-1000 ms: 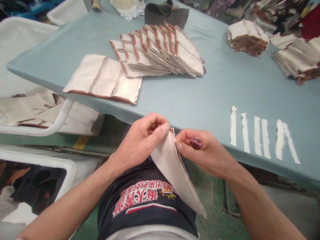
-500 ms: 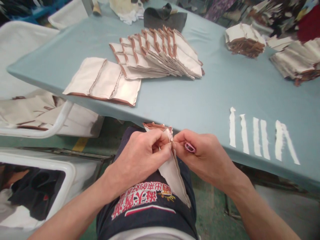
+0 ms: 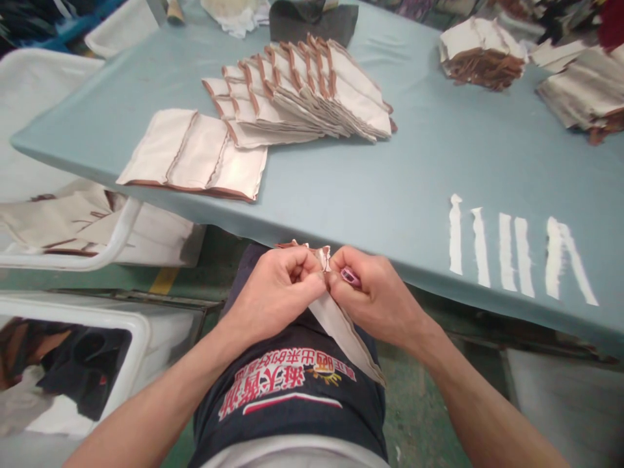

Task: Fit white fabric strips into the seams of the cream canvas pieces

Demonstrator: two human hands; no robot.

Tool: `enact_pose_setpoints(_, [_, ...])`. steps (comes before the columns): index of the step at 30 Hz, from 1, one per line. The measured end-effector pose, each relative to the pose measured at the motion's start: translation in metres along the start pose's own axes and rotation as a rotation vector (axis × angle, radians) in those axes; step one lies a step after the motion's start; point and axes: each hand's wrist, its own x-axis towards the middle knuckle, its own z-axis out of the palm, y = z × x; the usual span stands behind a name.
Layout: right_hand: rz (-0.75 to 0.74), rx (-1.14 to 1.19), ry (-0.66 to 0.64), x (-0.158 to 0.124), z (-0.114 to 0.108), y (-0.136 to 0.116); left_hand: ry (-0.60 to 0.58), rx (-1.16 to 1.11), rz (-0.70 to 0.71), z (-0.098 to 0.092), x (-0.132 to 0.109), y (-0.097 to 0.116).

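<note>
1. Table (image 3: 341, 188), our landmark: blue-green cover, right side cut off by the picture's border.
2. Fanned stack (image 3: 302, 97): on the table, left of its middle, toward the far side. Lower layers overlapped; we can't count them.
3. Fabric piece (image 3: 348, 338): just off the table's near edge, pale, brown-edged at top; its middle is hidden behind our hands. If our pinch slackened, we judge it could slip floorward.
4. Left hand (image 3: 283, 286): below the table's near edge, drawn narrow, pinching the fabric piece.
5. Right hand (image 3: 370, 292): beside it, curled around a pink object, thumb and finger apparently at the same fabric edge; exact contact unclear.
6. White strips (image 3: 507, 253): on the table near its front edge, to the right. A careless right-hand swing could scatter them.
7. Pink object (image 3: 350, 277): off the table's near edge, mostly covered by fingers. If sharp, which we can't tell, a twist might nick cloth.
</note>
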Motion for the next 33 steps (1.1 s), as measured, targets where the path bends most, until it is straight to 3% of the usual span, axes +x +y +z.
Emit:
enact_pose_setpoints(4, [0.116,0.317,-0.108,0.000,0.006,0.012,-0.081,-0.286,-0.193,0.001,0.003,-0.010])
enact_pose_setpoints(7, [0.138,0.339,-0.133,-0.003,0.005,0.015,-0.109,-0.337,-0.233,0.001,0.001,-0.012])
enact_pose_setpoints(14, [-0.136,-0.197,0.036,-0.016,-0.009,0.009,-0.048,0.010,-0.018,0.003,-0.007,-0.004])
enact_pose_setpoints(18, [-0.263,-0.382,0.070,-0.024,-0.013,0.005,-0.026,0.190,0.091,0.005,-0.011,0.002])
enact_pose_setpoints(23, [-0.291,-0.427,0.116,-0.027,-0.013,0.004,-0.025,0.314,0.177,0.007,-0.014,0.003])
enact_pose_setpoints(29, [-0.262,-0.366,0.228,-0.022,0.000,0.012,0.027,0.300,0.196,0.012,-0.015,0.000])
enact_pose_setpoints(33, [-0.284,-0.313,0.227,-0.022,0.008,0.022,0.028,0.384,0.238,0.011,-0.012,-0.004])
